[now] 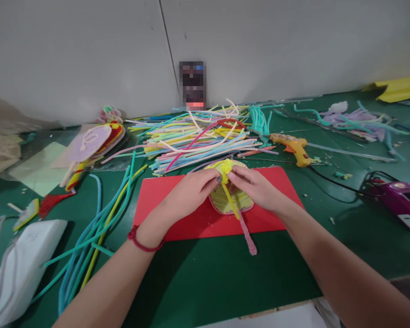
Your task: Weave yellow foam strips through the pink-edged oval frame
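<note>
Between my two hands is a small yellow pipe-cleaner piece (227, 167), bunched at the top with a yellow strand hanging down. My left hand (194, 189) pinches it from the left, and my right hand (254, 184) pinches it from the right. Beneath the fingers lies a round yellow-green fan (220, 202) with a pink edge and a pink handle (248, 239) pointing toward me. The fan rests on a red board (181, 228). My fingers hide part of the yellow piece and the fan's upper half.
Behind the board lies a heap of coloured pipe cleaners (198, 141). To its right rests a yellow hot glue gun (295, 149), its cord running to a purple power strip (403, 200). At left are finished fans (90, 143), long loose pipe cleaners (99, 228) and a white device (23, 269).
</note>
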A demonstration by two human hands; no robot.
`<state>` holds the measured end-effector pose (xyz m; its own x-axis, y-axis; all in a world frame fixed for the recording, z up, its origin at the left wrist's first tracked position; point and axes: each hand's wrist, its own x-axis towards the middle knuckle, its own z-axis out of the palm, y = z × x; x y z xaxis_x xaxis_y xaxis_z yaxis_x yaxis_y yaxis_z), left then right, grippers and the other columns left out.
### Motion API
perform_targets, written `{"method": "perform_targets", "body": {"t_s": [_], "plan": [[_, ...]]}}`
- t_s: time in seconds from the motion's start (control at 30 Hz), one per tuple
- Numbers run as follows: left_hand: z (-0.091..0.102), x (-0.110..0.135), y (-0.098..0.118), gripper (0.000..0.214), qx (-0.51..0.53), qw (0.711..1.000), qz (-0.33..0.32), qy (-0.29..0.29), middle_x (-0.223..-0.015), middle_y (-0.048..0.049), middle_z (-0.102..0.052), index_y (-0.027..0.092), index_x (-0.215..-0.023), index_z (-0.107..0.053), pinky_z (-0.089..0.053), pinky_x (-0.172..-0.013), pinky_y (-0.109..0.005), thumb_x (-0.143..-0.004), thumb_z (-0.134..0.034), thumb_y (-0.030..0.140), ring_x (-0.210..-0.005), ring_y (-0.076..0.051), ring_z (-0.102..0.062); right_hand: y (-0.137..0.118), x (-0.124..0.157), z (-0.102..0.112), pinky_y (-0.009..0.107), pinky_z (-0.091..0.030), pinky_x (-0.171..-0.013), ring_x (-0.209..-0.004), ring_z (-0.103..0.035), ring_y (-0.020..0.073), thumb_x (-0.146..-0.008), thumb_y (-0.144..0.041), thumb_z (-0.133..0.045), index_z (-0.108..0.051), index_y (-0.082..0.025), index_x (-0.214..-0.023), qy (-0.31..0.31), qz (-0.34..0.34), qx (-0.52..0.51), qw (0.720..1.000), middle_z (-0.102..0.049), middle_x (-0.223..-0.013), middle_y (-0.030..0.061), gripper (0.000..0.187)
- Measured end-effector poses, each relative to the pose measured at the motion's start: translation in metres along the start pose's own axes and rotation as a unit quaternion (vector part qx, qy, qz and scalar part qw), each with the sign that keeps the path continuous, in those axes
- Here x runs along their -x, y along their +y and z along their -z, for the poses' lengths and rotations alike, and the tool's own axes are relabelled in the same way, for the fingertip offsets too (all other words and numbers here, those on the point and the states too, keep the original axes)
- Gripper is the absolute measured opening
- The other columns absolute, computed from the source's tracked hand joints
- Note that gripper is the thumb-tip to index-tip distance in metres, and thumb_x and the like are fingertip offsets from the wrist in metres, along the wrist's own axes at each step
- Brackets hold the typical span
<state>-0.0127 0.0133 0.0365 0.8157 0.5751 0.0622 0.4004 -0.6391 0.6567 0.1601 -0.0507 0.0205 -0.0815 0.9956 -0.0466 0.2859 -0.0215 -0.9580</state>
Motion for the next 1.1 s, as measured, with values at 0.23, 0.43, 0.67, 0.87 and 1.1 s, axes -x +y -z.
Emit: {"method": "perform_targets", "body": {"t_s": [0.23, 0.43, 0.67, 0.87, 1.1], "plan": [[0.0047, 0.0010, 0.0007, 0.021, 0.013, 0.999, -0.010, -0.045, -0.083, -0.0012, -0.060, 0.019, -0.086, -0.055, -0.040, -0.065, -0.024, -0.089, -0.035, 0.025, -0.074, -0.014, -0.053, 0.0013, 0.0023, 0.0015, 0.024, -0.038, -0.061, -0.065, -0.046, 0.0120, -0.087, -0.042, -0.041, -0.048, -0.020, -0.071, -0.039, 0.019, 0.016, 0.999, -0.046, -0.068, -0.0016, 0.027], [0.0071, 0.0014, 0.0004, 0.023, 0.002, 0.997, -0.008, -0.082, -0.085, -0.0004, -0.060, 0.020, -0.088, -0.055, -0.039, -0.064, -0.024, -0.090, -0.033, 0.027, -0.075, -0.014, -0.053, -0.0011, 0.0030, 0.0032, 0.023, -0.037, -0.060, -0.065, -0.046, 0.0109, -0.086, -0.039, -0.045, -0.049, -0.018, -0.072, -0.066, -0.003, -0.003, 0.998, -0.047, -0.069, -0.0016, 0.026], [0.0078, 0.0020, 0.0007, 0.023, -0.019, 0.995, -0.013, -0.095, -0.078, 0.0005, -0.057, 0.020, -0.079, -0.052, -0.036, -0.061, -0.024, -0.090, -0.032, 0.026, -0.071, -0.014, -0.051, -0.0003, 0.0029, 0.0047, 0.023, -0.040, -0.060, -0.065, -0.048, 0.0104, -0.084, -0.038, -0.048, -0.051, -0.018, -0.074, -0.100, -0.033, -0.031, 0.994, -0.049, -0.071, -0.0014, 0.023], [0.0073, 0.0035, -0.0006, 0.024, -0.031, 0.993, -0.002, -0.111, -0.077, 0.0005, -0.056, 0.020, -0.078, -0.049, -0.035, -0.059, -0.025, -0.090, -0.030, 0.028, -0.068, -0.014, -0.051, 0.0033, 0.0025, 0.0075, 0.023, -0.041, -0.060, -0.065, -0.051, 0.0109, -0.083, -0.038, -0.051, -0.053, -0.017, -0.075, -0.113, -0.025, -0.030, 0.993, -0.054, -0.071, -0.0006, 0.022], [0.0052, 0.0071, -0.0010, 0.019, -0.115, 0.988, -0.020, -0.097, -0.076, -0.0006, -0.055, 0.019, -0.082, -0.046, -0.032, -0.054, -0.024, -0.091, -0.031, 0.026, -0.065, -0.014, -0.050, 0.0023, 0.0028, 0.0052, 0.023, -0.044, -0.059, -0.063, -0.054, 0.0113, -0.083, -0.034, -0.051, -0.052, -0.017, -0.073, -0.096, -0.019, -0.017, 0.995, -0.057, -0.069, -0.0002, 0.019]]}}
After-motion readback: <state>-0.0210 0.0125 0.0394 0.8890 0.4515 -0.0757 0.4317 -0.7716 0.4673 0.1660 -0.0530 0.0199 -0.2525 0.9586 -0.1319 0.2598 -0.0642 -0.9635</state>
